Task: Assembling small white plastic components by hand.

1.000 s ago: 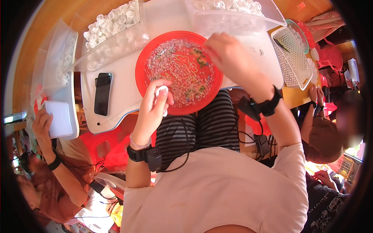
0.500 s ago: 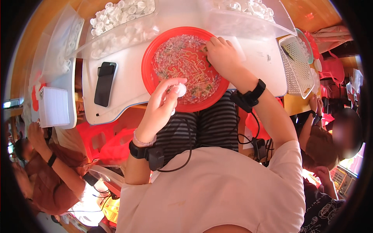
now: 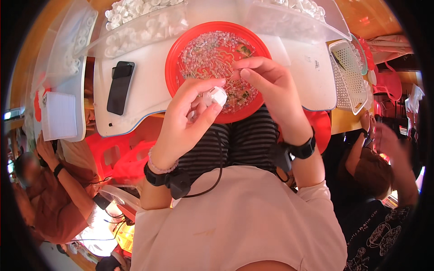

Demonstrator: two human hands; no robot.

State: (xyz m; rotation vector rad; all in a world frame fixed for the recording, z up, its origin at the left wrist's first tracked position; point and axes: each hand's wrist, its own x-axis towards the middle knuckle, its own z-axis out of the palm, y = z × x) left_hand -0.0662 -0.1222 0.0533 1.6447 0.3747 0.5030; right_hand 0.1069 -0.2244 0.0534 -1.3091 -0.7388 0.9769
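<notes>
A round red tray (image 3: 174, 54) in front of me holds many small clear pieces with thin wire-like legs (image 3: 203, 49). My left hand (image 3: 187, 108) is closed over the tray's near left edge, gripping a small white faceted plastic piece (image 3: 218, 95) between thumb and fingertips. Another whitish bit shows under its curled fingers, too hidden to name. My right hand (image 3: 271, 86) hovers above the tray's right side, thumb and forefinger pinched together. Whatever sits in that pinch is too small to make out. The two hands are apart.
Clear bins of white plastic parts (image 3: 147, 31) (image 3: 298, 13) stand at the back. A black phone (image 3: 121, 88) lies on the white table (image 3: 144, 101) at left. White baskets (image 3: 350, 74) are at right, a white ridged stack (image 3: 61, 115) at far left. Other people sit on both sides.
My right hand has lifted from the tray's far right side and come nearer to my left hand, fingers pinched. The white piece in my left hand has turned and risen slightly.
</notes>
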